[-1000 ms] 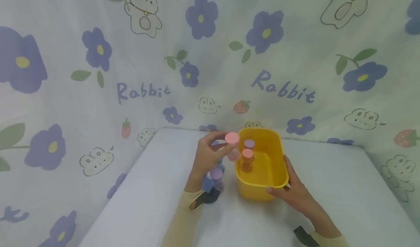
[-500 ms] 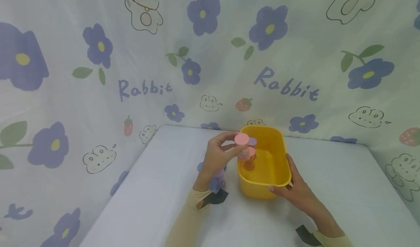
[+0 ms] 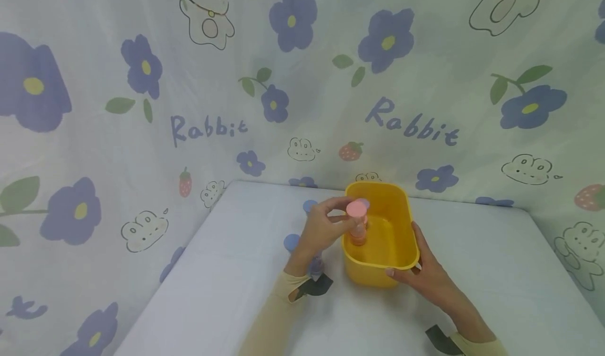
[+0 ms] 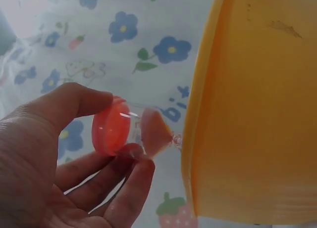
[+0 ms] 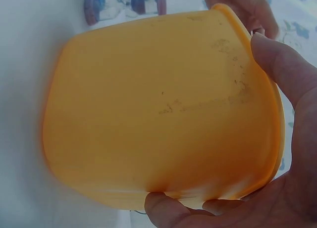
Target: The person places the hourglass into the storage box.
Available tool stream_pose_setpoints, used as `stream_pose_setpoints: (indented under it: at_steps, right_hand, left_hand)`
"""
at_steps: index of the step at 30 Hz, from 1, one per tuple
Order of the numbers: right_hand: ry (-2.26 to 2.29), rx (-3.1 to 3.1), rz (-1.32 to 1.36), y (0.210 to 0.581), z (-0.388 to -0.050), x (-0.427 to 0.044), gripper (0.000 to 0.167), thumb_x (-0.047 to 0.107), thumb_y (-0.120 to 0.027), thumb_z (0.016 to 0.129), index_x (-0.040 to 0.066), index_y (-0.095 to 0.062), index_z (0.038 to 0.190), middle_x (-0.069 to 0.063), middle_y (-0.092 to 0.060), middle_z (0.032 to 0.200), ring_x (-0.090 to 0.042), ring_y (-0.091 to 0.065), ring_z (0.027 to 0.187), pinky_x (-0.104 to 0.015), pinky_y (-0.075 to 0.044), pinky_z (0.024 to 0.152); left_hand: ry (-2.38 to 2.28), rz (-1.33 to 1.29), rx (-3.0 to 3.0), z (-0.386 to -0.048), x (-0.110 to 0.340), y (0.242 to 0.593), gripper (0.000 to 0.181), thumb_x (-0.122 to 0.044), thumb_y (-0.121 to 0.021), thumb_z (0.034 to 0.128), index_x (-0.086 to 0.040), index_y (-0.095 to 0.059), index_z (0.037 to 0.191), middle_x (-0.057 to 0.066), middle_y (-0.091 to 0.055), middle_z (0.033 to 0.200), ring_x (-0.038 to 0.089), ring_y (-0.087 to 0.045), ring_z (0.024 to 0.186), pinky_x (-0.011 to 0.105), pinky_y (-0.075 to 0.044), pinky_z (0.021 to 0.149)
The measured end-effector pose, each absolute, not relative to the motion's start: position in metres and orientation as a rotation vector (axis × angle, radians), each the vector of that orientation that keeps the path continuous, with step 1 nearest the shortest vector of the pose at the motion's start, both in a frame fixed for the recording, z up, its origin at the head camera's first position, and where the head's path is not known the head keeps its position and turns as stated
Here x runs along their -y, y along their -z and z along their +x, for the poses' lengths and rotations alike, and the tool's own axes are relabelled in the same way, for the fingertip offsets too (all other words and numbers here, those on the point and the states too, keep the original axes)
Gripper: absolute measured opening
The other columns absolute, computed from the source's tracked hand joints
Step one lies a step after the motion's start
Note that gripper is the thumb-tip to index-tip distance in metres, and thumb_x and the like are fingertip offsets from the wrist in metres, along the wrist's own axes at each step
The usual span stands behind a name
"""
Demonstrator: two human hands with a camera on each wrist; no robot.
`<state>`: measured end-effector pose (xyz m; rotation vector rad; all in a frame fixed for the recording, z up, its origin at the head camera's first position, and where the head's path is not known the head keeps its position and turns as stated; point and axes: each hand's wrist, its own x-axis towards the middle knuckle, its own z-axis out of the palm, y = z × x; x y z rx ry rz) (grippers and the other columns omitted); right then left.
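My left hand (image 3: pixel 323 231) holds a pink-capped sand timer (image 3: pixel 356 209) over the left side of a yellow bin (image 3: pixel 371 276). In the left wrist view, thumb and fingers pinch the timer's cap end (image 4: pixel 114 129); pink sand shows in its clear glass. My right hand (image 3: pixel 432 277) grips the bin's near right corner, thumb on the rim and fingers along the outer wall. Inside the bin, a purple-capped timer (image 3: pixel 364 203) shows behind the held one. Another pink timer there is mostly hidden by the left hand and the held timer.
Left of the bin, blue-capped timers (image 3: pixel 291 242) stand on the white table (image 3: pixel 212 272), partly behind the left hand. A purplish timer (image 3: pixel 316 268) sits by the left wrist. A patterned curtain (image 3: pixel 302 83) rises behind the table.
My left hand has carried the pink-capped timer rightward over the bin, then lowered it slightly. More of the blue caps shows on the left. The right hand keeps its grip on the bin.
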<state>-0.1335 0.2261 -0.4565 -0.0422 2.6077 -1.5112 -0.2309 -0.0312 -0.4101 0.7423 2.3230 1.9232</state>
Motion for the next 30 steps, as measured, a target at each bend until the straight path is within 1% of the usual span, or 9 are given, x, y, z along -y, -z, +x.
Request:
stream_pose_setpoints:
  at_steps: [5, 10, 13, 17, 20, 25, 30]
  right_hand:
    - [1.517, -2.608, -0.044, 0.457, -0.134, -0.226, 0.124, 0.049, -0.081, 0.086, 0.037, 0.015, 0.164, -0.014, -0.006, 0.176, -0.044, -0.029, 0.153, -0.058, -0.04, 0.115]
    - [1.528, -2.615, -0.056, 0.457, -0.133, -0.225, 0.123, 0.048, -0.081, 0.087, 0.035, 0.015, 0.164, -0.014, -0.006, 0.176, -0.044, -0.029, 0.153, -0.058, -0.039, 0.115]
    - [1.527, -2.62, -0.052, 0.455, -0.132, -0.224, 0.124, 0.047, -0.081, 0.086, 0.034, 0.015, 0.164, -0.015, -0.006, 0.175, -0.044, -0.029, 0.153, -0.058, -0.04, 0.114]
    - [1.52, -2.62, -0.039, 0.455, -0.132, -0.223, 0.125, 0.048, -0.081, 0.086, 0.034, 0.015, 0.164, -0.015, -0.007, 0.175, -0.044, -0.029, 0.153, -0.058, -0.04, 0.114]
    - [1.514, -2.619, -0.035, 0.454, -0.132, -0.224, 0.125, 0.048, -0.081, 0.086, 0.034, 0.015, 0.164, -0.016, -0.007, 0.175, -0.045, -0.029, 0.153, -0.057, -0.04, 0.114]
    - [1.507, -2.621, -0.037, 0.455, -0.133, -0.225, 0.125, 0.049, -0.081, 0.086, 0.034, 0.016, 0.164, -0.016, -0.006, 0.175, -0.045, -0.029, 0.153, -0.057, -0.039, 0.115]
    - [1.499, -2.625, -0.041, 0.455, -0.133, -0.226, 0.125, 0.049, -0.081, 0.086, 0.034, 0.016, 0.164, -0.016, -0.007, 0.175, -0.044, -0.029, 0.153, -0.057, -0.039, 0.114]
  left_hand:
    - [-1.795, 0.684, -2.379, -0.231, 0.031, 0.413, 0.052, -0.039, -0.081, 0.0881, -0.021, -0.067, 0.134, -0.007, -0.07, 0.13, 0.014, -0.066, 0.121, 0.034, -0.06, 0.102]
    - [-1.664, 0.676, -2.475, -0.229, 0.029, 0.414, 0.044, -0.037, -0.082, 0.088, -0.025, -0.07, 0.129, -0.009, -0.07, 0.125, 0.012, -0.066, 0.116, 0.032, -0.06, 0.1]
    - [-1.61, 0.695, -2.497, -0.228, 0.027, 0.414, 0.043, -0.033, -0.082, 0.088, -0.024, -0.07, 0.128, -0.009, -0.07, 0.124, 0.015, -0.066, 0.116, 0.031, -0.06, 0.1]
    - [-1.534, 0.714, -2.531, -0.228, 0.026, 0.415, 0.043, -0.03, -0.082, 0.0877, -0.022, -0.07, 0.129, -0.009, -0.07, 0.122, 0.013, -0.067, 0.112, 0.031, -0.06, 0.099]
    - [-1.475, 0.73, -2.568, -0.228, 0.024, 0.416, 0.043, -0.029, -0.082, 0.0876, -0.021, -0.07, 0.128, -0.008, -0.07, 0.12, 0.01, -0.066, 0.108, 0.03, -0.061, 0.097]
    - [-1.404, 0.754, -2.603, -0.228, 0.022, 0.417, 0.042, -0.026, -0.08, 0.0874, -0.021, -0.069, 0.128, -0.009, -0.069, 0.116, 0.01, -0.064, 0.103, 0.027, -0.06, 0.095]
    - [-1.298, 0.763, -2.655, -0.227, 0.02, 0.416, 0.046, -0.028, -0.079, 0.0876, -0.018, -0.067, 0.131, -0.008, -0.07, 0.115, 0.011, -0.062, 0.1, 0.028, -0.06, 0.096]
